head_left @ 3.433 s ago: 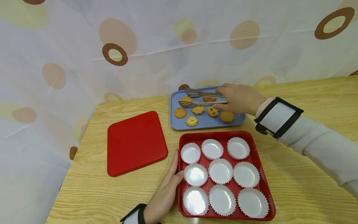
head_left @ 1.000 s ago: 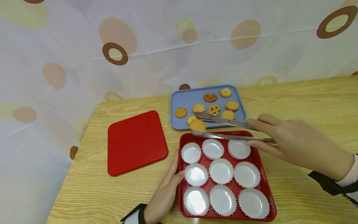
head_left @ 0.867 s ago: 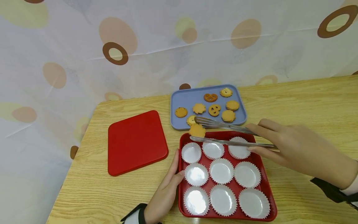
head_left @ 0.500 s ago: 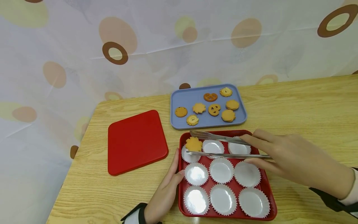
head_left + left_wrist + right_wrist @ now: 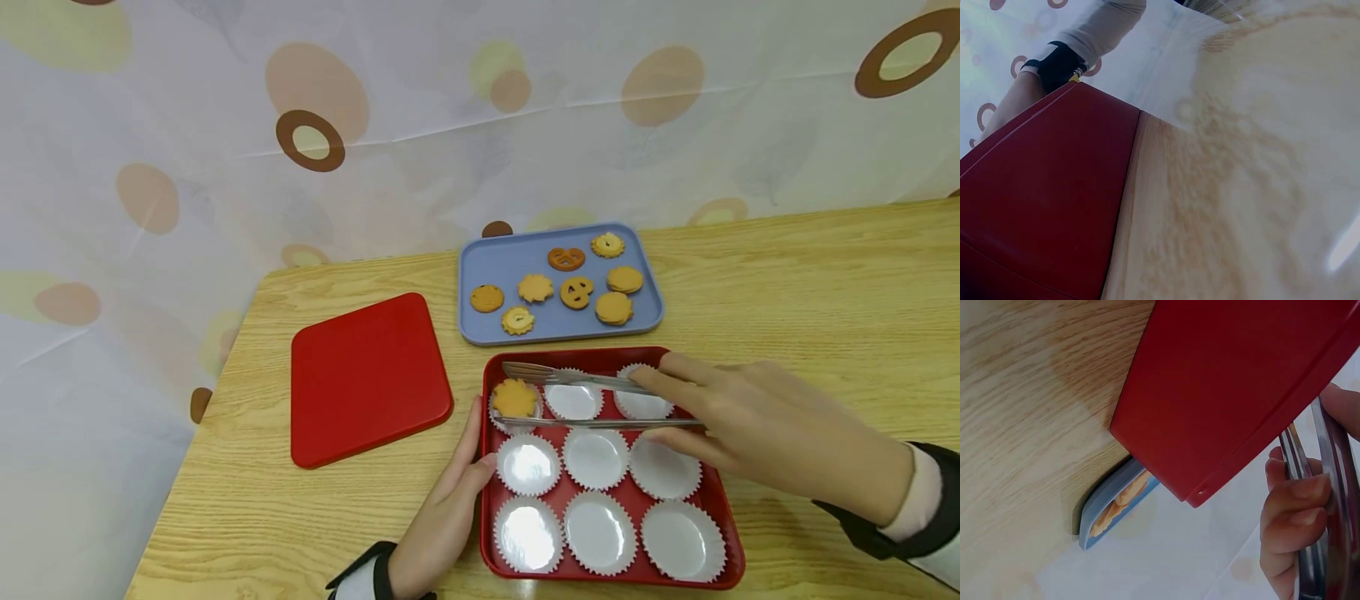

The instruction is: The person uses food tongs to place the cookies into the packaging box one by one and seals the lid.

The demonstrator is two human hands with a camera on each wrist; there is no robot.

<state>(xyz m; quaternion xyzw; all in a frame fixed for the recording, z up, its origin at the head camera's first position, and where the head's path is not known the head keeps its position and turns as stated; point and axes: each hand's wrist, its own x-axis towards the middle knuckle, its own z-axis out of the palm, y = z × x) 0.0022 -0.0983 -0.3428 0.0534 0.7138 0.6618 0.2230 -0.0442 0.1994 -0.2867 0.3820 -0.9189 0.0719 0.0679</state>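
Observation:
In the head view my right hand grips metal tongs over a red box. The tongs' two arms stand apart, one on each side of a flower-shaped cookie. That cookie lies at the back-left white paper cup; whether the tongs touch it I cannot tell. My left hand rests along the box's left wall, fingers straight, thumb at the rim. In the right wrist view, fingers curl around the tongs. The left wrist view shows the box's outer wall without my left hand.
Behind the box a blue tray holds several cookies, among them a pretzel shape. A flat red lid lies to the left on the wooden table. Several other white paper cups sit in the box. A patterned cloth hangs behind.
My right hand has carried the flower-shaped cookie with the tongs from the blue tray forward to the back-left paper cup, lowering it there. My left hand has stayed at the box.

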